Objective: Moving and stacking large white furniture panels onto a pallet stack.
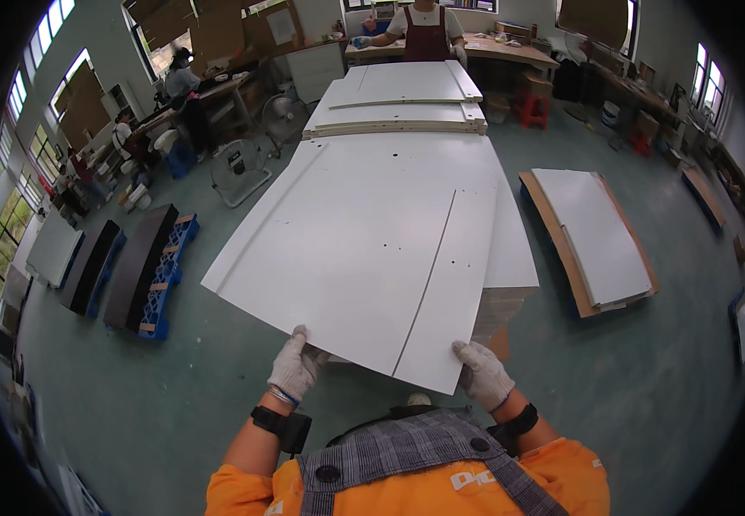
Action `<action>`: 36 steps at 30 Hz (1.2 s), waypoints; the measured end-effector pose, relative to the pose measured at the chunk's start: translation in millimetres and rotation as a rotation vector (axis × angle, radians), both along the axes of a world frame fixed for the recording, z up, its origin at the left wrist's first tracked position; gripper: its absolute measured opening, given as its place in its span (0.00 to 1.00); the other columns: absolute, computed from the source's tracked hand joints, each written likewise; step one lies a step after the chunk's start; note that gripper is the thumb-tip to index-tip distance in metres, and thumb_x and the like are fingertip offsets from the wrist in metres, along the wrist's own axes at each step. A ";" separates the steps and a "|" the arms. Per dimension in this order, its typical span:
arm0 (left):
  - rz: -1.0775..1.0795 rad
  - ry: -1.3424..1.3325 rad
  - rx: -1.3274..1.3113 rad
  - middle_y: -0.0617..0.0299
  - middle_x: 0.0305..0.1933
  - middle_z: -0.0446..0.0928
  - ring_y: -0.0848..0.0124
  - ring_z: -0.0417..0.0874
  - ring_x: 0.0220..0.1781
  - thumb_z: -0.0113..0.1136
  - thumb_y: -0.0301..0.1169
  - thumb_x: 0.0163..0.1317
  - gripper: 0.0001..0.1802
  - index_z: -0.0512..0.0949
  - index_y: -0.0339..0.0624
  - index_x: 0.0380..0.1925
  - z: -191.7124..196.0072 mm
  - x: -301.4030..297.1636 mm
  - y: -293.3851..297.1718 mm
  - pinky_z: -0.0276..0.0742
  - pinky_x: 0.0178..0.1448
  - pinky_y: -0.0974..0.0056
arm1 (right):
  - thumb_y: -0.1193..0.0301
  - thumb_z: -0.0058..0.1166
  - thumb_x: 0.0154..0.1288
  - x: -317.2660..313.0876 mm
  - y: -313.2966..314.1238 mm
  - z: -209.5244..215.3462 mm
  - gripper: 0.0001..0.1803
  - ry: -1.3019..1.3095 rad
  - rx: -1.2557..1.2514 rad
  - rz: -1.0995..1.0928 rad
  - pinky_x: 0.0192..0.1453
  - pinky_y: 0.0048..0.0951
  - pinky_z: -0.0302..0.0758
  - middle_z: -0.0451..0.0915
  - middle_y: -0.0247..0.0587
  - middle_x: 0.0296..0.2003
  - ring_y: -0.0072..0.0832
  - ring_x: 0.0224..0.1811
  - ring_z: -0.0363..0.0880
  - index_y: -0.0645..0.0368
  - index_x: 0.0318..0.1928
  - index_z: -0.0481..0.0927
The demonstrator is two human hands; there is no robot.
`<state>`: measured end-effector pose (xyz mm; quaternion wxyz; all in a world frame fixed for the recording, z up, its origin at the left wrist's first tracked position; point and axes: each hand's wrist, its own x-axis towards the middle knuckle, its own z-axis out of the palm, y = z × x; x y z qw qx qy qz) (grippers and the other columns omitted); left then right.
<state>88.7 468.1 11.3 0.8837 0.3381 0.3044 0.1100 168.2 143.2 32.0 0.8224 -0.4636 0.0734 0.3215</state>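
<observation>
Green floor spreads through the workshop in the head view, with windows along the upper left rim. Across the centre of the frame lies a large white panel, marked by a long dark groove and several small holes, its near edge jutting toward the lower centre. The left hand, in a pale knitted glove, has its grip closed on that near edge, thumb on top. The right hand, gloved likewise, holds the panel's right edge close to the near corner. White boards are stacked at the upper centre, before a person in a dark red apron. At left, a dark stack rests on a blue pallet; at right, a white stack lies on brown sheeting.
</observation>
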 end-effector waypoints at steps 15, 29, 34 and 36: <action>-0.222 -0.043 -0.020 0.54 0.47 0.76 0.58 0.78 0.50 0.52 0.32 0.68 0.12 0.70 0.42 0.49 -10.2 -142.1 12.3 0.75 0.58 0.49 | 0.65 0.45 0.73 -148.6 75.2 -0.8 0.23 0.138 0.092 0.170 0.61 0.40 0.74 0.71 0.53 0.55 0.40 0.56 0.75 0.71 0.58 0.64; 0.066 0.007 0.032 0.57 0.40 0.78 0.64 0.82 0.41 0.51 0.23 0.64 0.04 0.72 0.36 0.38 -18.6 -189.2 36.6 0.81 0.50 0.55 | 0.51 0.42 0.71 -149.5 107.9 51.1 0.28 -0.525 -0.615 1.054 0.60 0.38 0.73 0.77 0.51 0.51 0.41 0.58 0.75 0.61 0.56 0.74; 0.058 -0.031 0.101 0.56 0.39 0.77 0.63 0.82 0.41 0.49 0.21 0.63 0.04 0.73 0.35 0.37 -12.2 -199.0 53.2 0.81 0.51 0.58 | 0.44 0.42 0.66 -68.6 88.1 103.0 0.31 -0.833 -0.974 0.869 0.68 0.39 0.63 0.77 0.45 0.56 0.40 0.62 0.71 0.51 0.59 0.76; 0.088 0.071 0.144 0.59 0.37 0.78 0.66 0.81 0.40 0.51 0.23 0.65 0.03 0.74 0.36 0.36 0.1 -199.6 53.5 0.81 0.49 0.60 | 0.44 0.43 0.65 -24.2 73.8 94.0 0.31 -0.826 -1.025 0.676 0.68 0.40 0.63 0.77 0.44 0.56 0.40 0.62 0.71 0.52 0.57 0.76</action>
